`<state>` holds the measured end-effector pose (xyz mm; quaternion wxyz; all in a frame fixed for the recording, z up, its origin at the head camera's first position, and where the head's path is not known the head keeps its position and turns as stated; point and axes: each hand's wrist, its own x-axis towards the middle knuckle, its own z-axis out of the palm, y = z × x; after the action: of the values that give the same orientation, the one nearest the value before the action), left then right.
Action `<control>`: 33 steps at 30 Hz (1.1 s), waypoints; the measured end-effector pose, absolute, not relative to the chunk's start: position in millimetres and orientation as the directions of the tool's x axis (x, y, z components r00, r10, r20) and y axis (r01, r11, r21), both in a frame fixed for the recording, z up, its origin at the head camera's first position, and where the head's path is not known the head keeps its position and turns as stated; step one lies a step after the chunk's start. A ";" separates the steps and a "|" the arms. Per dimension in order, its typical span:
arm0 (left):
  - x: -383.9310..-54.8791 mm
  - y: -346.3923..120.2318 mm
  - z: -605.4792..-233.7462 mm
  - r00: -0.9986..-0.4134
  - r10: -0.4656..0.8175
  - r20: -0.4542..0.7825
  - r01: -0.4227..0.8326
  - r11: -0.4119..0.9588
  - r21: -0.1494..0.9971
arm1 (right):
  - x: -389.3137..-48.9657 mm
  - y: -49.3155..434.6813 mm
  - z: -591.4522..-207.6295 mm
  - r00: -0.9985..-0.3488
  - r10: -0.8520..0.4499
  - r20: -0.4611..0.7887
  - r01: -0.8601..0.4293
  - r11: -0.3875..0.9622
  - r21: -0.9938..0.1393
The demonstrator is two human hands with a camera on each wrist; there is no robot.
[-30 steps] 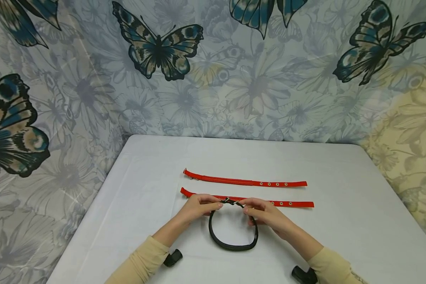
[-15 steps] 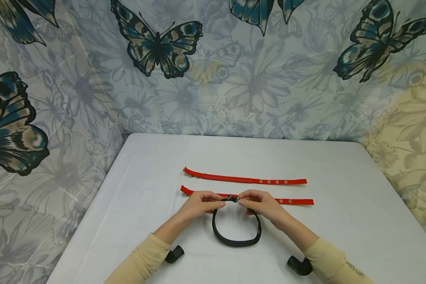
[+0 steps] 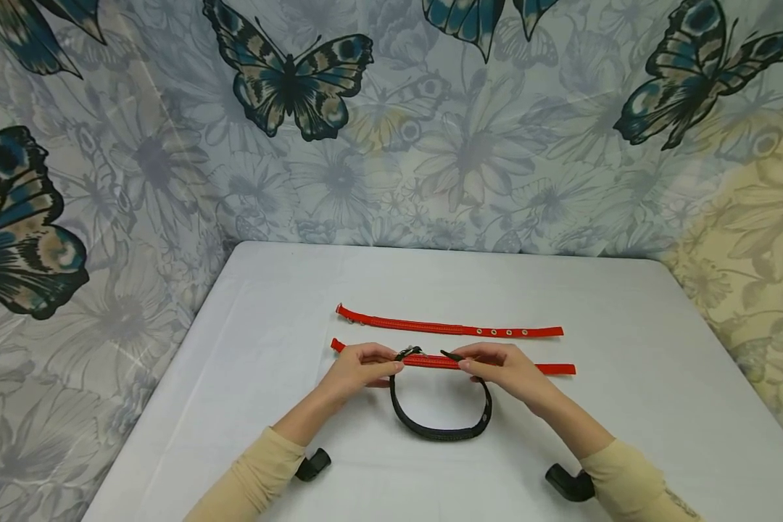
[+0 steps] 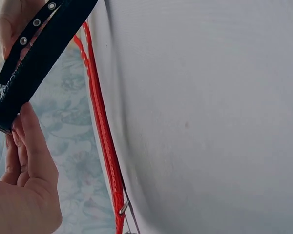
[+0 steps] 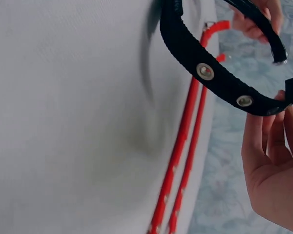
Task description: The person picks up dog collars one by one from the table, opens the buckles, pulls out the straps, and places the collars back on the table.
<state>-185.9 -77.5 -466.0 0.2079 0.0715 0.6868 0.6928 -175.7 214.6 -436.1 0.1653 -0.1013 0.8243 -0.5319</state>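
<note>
A black collar [image 3: 442, 434] with metal eyelets is bent into a loop, its two ends apart at the far side. My left hand [image 3: 362, 373] pinches the buckle end; the buckle [image 3: 409, 352] sticks out past the fingertips. My right hand [image 3: 502, 371] pinches the eyelet end, whose tip [image 3: 452, 355] points toward the buckle. In the right wrist view, the eyelets show along the black strap [image 5: 219, 90], and a gap lies between strap tip and buckle end. The left wrist view shows the left thumb and fingers on the collar [image 4: 44, 58] just beside the buckle.
Two red collars [image 3: 424, 328] lie stretched out behind the hands on the white table [image 3: 287, 290]; the nearer red collar [image 3: 554, 369] is partly hidden by the hands. Black wrist devices [image 3: 313, 465] show under both sleeves. A butterfly-patterned cloth [image 3: 391, 174] hangs behind the table.
The collar's ends were together at the buckle and are now apart. My right hand has moved right with the eyelet end, my left hand slightly left; the loop has widened.
</note>
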 end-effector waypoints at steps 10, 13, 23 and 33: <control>-183.0 -100.3 -466.1 -0.953 0.299 -0.050 -0.032 0.065 0.997 | -160.1 259.4 -417.5 -0.956 -0.218 0.196 -0.275 0.441 -0.854; -180.3 -108.1 -468.6 -0.958 0.287 -0.009 0.033 0.141 0.989 | -152.7 271.7 -418.5 -0.955 -0.197 0.220 -0.285 0.419 -0.862; -171.9 -123.4 -469.7 -0.954 0.300 0.012 0.105 0.296 0.949 | -137.2 305.5 -446.9 -0.976 -0.191 0.108 -0.179 0.407 -0.896; -171.6 -132.7 -471.9 -0.947 0.314 0.071 0.220 0.472 0.854 | -133.6 315.9 -452.6 -0.993 -0.120 -0.020 -0.049 0.545 -0.837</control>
<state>-171.6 -132.7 -471.9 0.0479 0.1560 0.8564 0.4898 -133.6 315.9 -452.6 0.0375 -0.0483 0.8782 -0.4743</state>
